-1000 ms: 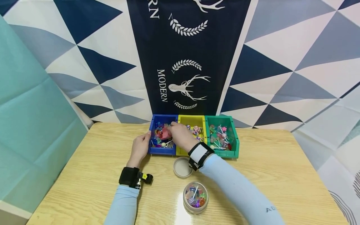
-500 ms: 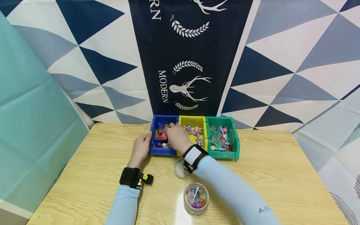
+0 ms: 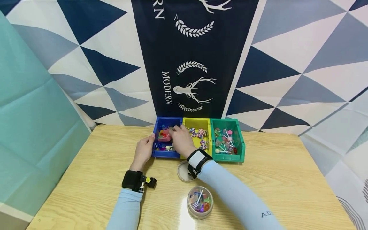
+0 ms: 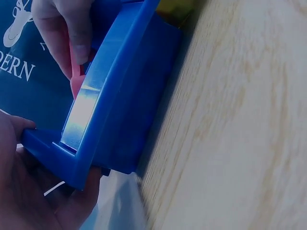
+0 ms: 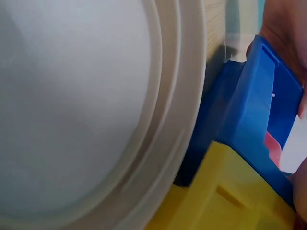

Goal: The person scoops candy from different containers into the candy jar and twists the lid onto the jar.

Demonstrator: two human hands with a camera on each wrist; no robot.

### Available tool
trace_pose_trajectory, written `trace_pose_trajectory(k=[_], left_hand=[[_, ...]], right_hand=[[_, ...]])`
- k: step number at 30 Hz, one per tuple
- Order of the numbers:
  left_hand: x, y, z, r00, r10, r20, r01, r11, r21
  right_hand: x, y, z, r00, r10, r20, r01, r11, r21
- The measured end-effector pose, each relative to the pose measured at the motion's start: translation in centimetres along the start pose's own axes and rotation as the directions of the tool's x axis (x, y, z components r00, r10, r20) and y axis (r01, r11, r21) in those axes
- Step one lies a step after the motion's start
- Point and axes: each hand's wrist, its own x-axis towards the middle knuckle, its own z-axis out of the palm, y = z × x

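In the head view my right hand (image 3: 182, 140) holds a small pink scoop (image 3: 164, 138) inside the blue bin (image 3: 167, 155). Red and orange candies (image 3: 164, 133) show in the scoop. Other candies and lollipops (image 3: 167, 148) lie in the bin around it. My left hand (image 3: 143, 151) grips the bin's left side wall, thumb at the rim. From the left wrist, the fingers of that hand wrap the corner of the blue bin (image 4: 129, 105), and the pink scoop (image 4: 76, 81) is pinched beyond its front lip. The right wrist view shows only the scoop's edge.
A yellow bin (image 3: 196, 122) with swirl candies and a green bin (image 3: 230, 157) with lollipops adjoin the blue one. In front lies a round lid (image 3: 184, 174), partly under my right wrist. Nearer stands a clear jar (image 3: 200, 214) of candies on the wooden table (image 3: 95, 179).
The scoop has moved slightly left in the blue bin and levelled, its red and orange candies now showing. My right hand has shifted a little with it. My left hand keeps its place.
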Motion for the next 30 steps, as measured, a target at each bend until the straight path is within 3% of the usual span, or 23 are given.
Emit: trace_pose_trajectory(k=[4, 9, 20, 30], left_hand=[[0.0, 0.0, 0.1, 1.000, 0.005, -0.006, -0.005, 1.000, -0.009], [0.0, 0.0, 0.2, 1.000, 0.023, -0.020, -0.023, 1.000, -0.007], [-0.1, -0.5, 0.4, 0.999, 0.036, -0.030, -0.036, 0.999, -0.004], [-0.1, -0.6, 0.3, 0.999, 0.031, -0.028, -0.031, 1.000, -0.005]], right_hand=[[-0.2, 0.4, 0.2, 0.997, 0.045, -0.055, -0.038, 0.993, 0.114], [-0.9, 0.7, 0.2, 0.985, 0.099, -0.139, -0.053, 0.953, 0.300], [-1.0, 0.9, 0.5, 0.968, 0.161, -0.193, -0.066, 0.904, 0.423], [-2.2, 2.0, 0.1, 0.943, 0.305, -0.130, -0.160, 0.763, 0.627]])
